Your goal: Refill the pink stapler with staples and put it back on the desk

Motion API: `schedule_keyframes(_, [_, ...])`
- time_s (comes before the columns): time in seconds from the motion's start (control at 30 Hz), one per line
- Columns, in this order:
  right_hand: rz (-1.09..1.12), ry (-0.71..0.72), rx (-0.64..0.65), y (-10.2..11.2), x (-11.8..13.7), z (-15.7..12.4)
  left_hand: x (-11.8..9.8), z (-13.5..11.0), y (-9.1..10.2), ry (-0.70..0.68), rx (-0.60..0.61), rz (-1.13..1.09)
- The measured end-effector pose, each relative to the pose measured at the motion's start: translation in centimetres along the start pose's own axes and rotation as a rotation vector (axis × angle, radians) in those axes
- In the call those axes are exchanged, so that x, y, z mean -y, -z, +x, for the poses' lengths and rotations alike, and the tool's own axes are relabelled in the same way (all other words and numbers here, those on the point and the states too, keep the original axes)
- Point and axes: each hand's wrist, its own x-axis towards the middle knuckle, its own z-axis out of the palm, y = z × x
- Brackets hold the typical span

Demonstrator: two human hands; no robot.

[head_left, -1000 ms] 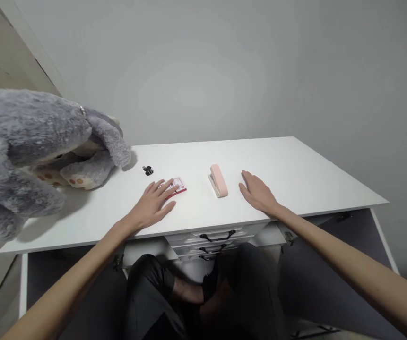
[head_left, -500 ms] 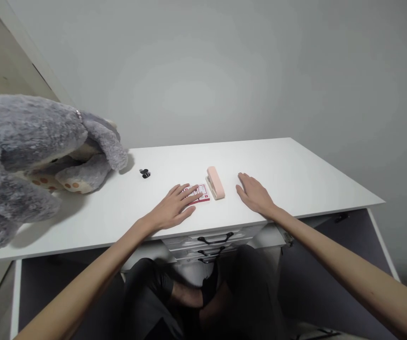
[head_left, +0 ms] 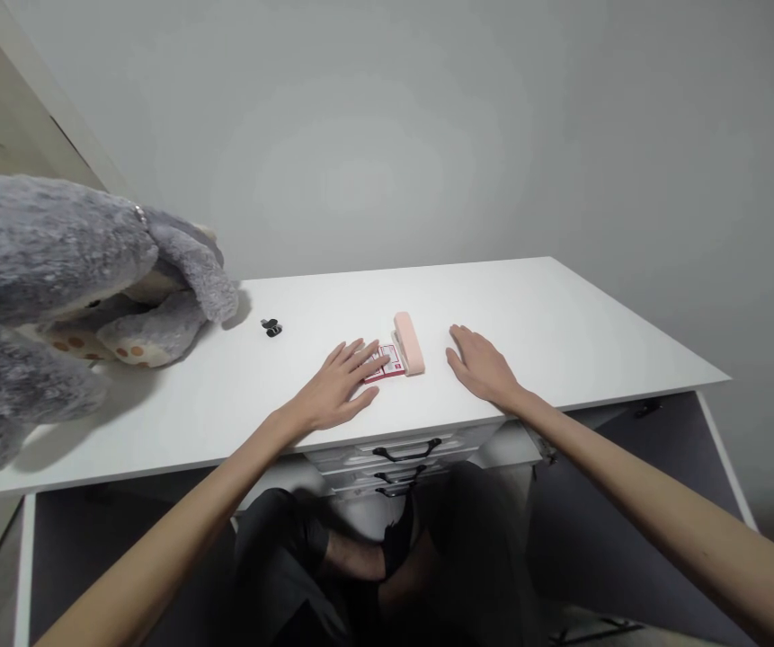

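Note:
A pale pink stapler (head_left: 409, 343) lies on the white desk between my hands, its long side running away from me. Directly left of it is a small flat white item with red print (head_left: 395, 363), perhaps a box or pad, its right edge against or very close to the stapler. The spread fingers of my left hand (head_left: 339, 385) rest on that item and cover its left part. My right hand (head_left: 484, 367) lies flat on the desk to the right of the stapler, holding nothing and apart from it.
A big grey plush toy (head_left: 76, 270) leans over the desk's left end. Small black clips (head_left: 271, 328), or something like them, lie near it. Below the white desktop (head_left: 528, 305) are drawers with black handles (head_left: 406, 452). A grey wall (head_left: 387, 135) stands behind.
My left hand has slid slightly right, and the red-printed item has moved with it up to the stapler's side. My right hand stays in place. The view has shifted a little.

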Motion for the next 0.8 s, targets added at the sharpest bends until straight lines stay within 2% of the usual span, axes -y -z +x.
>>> schedule_keyframes(0.13, [0.008, -0.001, -0.011, 0.0, 0.1, 0.0, 0.3, -0.2, -0.3, 0.074, -0.166, 0.029])
schedule_keyframes(0.2, [0.012, -0.008, -0.010, 0.0, 0.1, 0.0, 0.5, -0.2, -0.4, 0.138, -0.213, 0.006])
schedule_keyframes(0.33, [0.015, -0.022, -0.002, 0.1, 0.0, 0.1, 0.8, -0.1, -0.5, 0.238, -0.232, -0.087])
schedule_keyframes(0.53, [0.038, -0.032, -0.010, 0.1, 0.1, 0.1, 0.9, -0.4, -0.2, 0.263, -0.218, -0.186])
schedule_keyframes(0.7, [0.038, -0.043, -0.005, 0.4, 0.3, 0.2, 0.8, -0.4, 0.4, 0.359, -0.281, -0.279])
schedule_keyframes(0.8, [0.044, -0.041, -0.005, 0.5, 0.4, 0.2, 0.2, 0.2, 0.9, 0.358, -0.297, -0.299])
